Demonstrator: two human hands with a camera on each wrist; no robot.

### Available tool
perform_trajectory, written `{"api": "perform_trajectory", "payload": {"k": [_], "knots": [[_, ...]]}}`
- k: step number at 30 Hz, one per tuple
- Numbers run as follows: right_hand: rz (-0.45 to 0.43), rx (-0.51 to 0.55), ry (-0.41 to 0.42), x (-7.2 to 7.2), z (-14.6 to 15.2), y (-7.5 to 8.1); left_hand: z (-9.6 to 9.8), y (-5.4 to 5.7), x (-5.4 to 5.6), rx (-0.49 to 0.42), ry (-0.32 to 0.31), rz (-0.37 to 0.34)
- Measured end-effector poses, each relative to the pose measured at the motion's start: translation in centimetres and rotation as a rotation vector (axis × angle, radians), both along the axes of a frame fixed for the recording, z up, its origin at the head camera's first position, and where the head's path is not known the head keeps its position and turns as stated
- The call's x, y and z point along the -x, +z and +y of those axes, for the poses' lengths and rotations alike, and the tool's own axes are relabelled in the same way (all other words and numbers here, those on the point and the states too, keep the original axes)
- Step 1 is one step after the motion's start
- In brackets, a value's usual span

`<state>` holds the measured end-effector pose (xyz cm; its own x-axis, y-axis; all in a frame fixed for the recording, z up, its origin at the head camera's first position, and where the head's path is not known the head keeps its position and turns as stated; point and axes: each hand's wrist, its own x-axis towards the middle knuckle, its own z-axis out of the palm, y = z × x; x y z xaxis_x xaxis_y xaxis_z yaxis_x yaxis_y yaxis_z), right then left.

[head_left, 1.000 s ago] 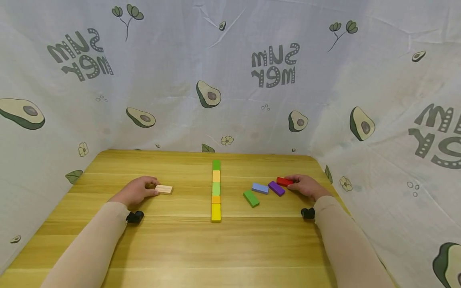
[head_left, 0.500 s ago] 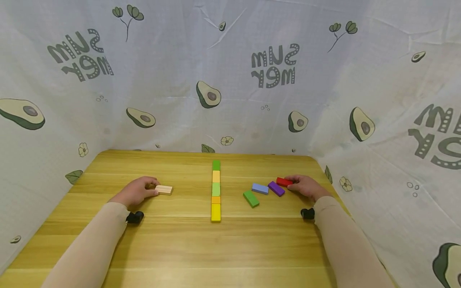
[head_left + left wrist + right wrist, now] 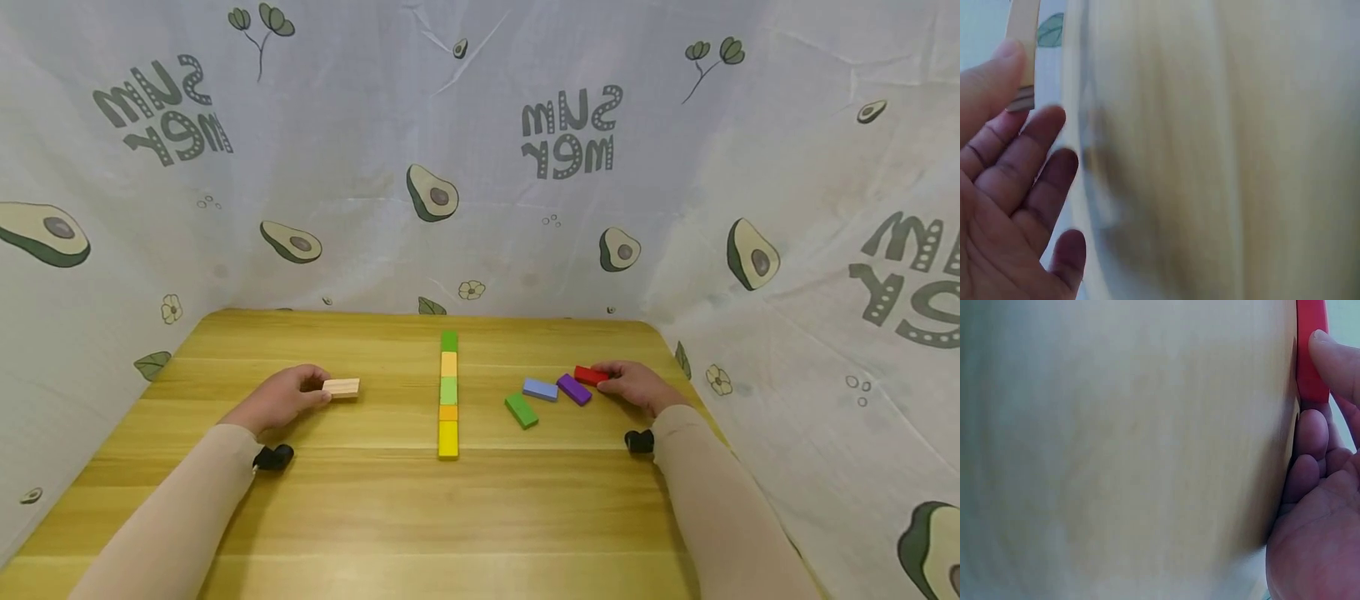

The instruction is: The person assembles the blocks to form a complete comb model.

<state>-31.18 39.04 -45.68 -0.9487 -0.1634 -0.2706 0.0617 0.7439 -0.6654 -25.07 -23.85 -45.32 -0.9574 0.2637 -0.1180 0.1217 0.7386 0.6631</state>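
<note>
My left hand (image 3: 283,398) pinches one end of a pale plain wooden block (image 3: 342,388) between thumb and fingers, close over the table. In the left wrist view the wooden block (image 3: 1022,37) shows dark bands at its near end, and the other fingers are spread loosely below it. On the right, my right hand (image 3: 637,387) holds the end of a red block (image 3: 589,376) lying at the tabletop. The right wrist view has the thumb pressed along the red block (image 3: 1312,375), with fingers on its other side. Just left of it lies a purple block (image 3: 573,390).
A straight row of end-to-end blocks, from a dark green block (image 3: 449,341) to a yellow block (image 3: 447,440), runs down the middle of the wooden table (image 3: 360,517). Between it and my right hand lie a blue block (image 3: 541,389) and a green block (image 3: 521,411). A printed cloth (image 3: 352,125) surrounds the table.
My left hand has raised and tilted the wooden block slightly off the table, its wrist shifting a little left. The right hand and red block stay put; the head view has shifted slightly.
</note>
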Motion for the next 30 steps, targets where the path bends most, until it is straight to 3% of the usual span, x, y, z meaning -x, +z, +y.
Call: {"api": "perform_trajectory", "payload": {"k": [5, 12, 18, 24, 30], "knots": [[-0.003, -0.013, 0.001, 0.2, 0.0, 0.1, 1.1, 0.6, -0.6, -0.052, -0.052, -0.009], [-0.009, -0.006, -0.016, 0.2, 0.1, 0.2, 4.0, 1.0, -1.6, -0.036, -0.213, -0.004], [-0.020, 0.037, -0.027, 0.4, 0.0, 0.1, 6.6, 1.0, -2.8, -0.028, -0.333, -0.047], [-0.024, 0.045, -0.027, 0.3, 0.0, 0.1, 8.4, 0.8, -4.1, -0.033, -0.398, -0.079], [-0.025, 0.044, -0.022, 0.3, 0.0, -0.1, 9.3, 0.6, -5.2, -0.053, -0.409, -0.100]]}}
